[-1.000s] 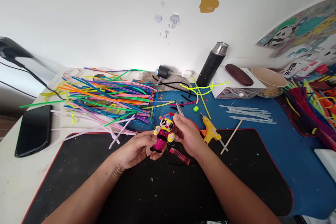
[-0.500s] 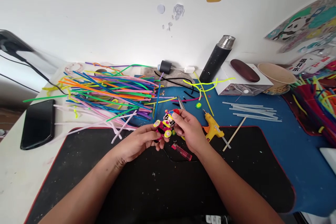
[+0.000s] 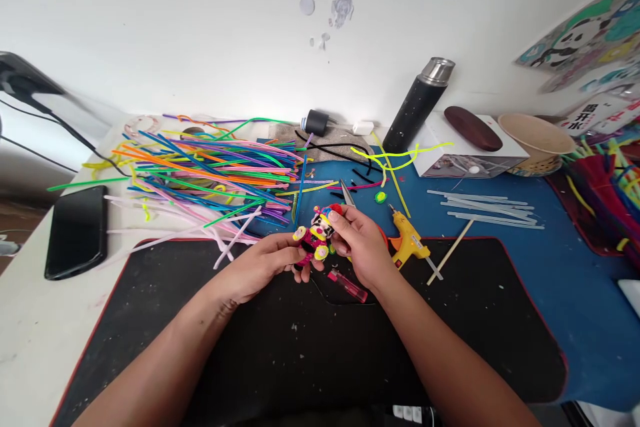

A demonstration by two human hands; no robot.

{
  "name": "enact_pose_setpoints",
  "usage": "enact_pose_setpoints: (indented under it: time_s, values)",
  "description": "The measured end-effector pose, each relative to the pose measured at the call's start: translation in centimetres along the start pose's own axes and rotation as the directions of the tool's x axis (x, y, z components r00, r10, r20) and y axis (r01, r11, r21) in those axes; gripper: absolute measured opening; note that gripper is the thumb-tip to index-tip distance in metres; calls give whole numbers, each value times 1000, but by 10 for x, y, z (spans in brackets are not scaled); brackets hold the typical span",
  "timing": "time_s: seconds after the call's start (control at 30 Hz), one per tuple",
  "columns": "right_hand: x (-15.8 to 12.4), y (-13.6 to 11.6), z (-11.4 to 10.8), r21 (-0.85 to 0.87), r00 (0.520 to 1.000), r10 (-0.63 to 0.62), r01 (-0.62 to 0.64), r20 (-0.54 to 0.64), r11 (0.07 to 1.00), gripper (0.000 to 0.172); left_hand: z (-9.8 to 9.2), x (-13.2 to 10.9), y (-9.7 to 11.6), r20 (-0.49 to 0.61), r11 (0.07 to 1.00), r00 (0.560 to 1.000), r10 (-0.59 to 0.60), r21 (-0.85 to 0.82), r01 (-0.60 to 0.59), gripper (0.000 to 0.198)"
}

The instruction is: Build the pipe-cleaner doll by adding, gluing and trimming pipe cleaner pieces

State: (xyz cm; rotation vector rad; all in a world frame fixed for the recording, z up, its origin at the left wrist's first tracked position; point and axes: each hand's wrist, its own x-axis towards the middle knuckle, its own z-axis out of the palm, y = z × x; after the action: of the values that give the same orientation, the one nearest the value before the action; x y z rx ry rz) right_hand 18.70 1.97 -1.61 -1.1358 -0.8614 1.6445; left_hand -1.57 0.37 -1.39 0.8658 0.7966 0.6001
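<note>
A small doll (image 3: 315,238) in magenta, yellow, white and black, seemingly made of pipe cleaners, is held tilted between both hands above the black mat. My left hand (image 3: 275,257) closes on its lower body, thumb in front and fingers beneath. With thumb and fingers, my right hand (image 3: 361,240) grips its head end by a red and blue part. Just below the hands lies a red-handled tool with a clear pink body (image 3: 349,285). Beside my right hand rests a yellow glue gun (image 3: 411,241). Scissors (image 3: 347,192) are partly hidden behind that hand.
Many coloured pipe cleaners (image 3: 215,170) lie at the back left, near a black phone (image 3: 76,232). Clear glue sticks (image 3: 487,207) and a wooden stick (image 3: 451,251) lie right. A black thermos (image 3: 419,105), a white box (image 3: 463,161) and a bowl (image 3: 537,137) stand by the wall.
The camera view has shifted slightly. Both hands keep their hold on the doll, which has barely moved between them.
</note>
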Motion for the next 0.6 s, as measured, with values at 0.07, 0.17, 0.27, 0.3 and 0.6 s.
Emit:
enact_pose_setpoints:
  time_s: [0.07, 0.17, 0.27, 0.3, 0.6]
  values:
    - [0, 0, 0, -3, 1000, 2, -2, 2, 1000, 35, 1, 1, -1, -5, 1000, 1000, -3, 17, 3, 20]
    - [0, 1, 0, -3, 1000, 6, -6, 0, 1000, 36, 3, 2, -3, -40, 999, 999, -2, 33, 3, 19]
    - [0, 2, 0, 9, 1000, 9, -9, -10, 1000, 38, 5, 3, -4, -76, 999, 997, 13, 51, -9, 20]
    - [0, 3, 0, 12, 1000, 10, -10, -14, 1000, 38, 6, 3, -4, -81, 998, 997, 19, 59, -15, 21]
    - [0, 3, 2, 46, 1000, 20, -19, -15, 999, 40, 9, 5, -6, -95, 995, 993, 64, 82, -56, 23]
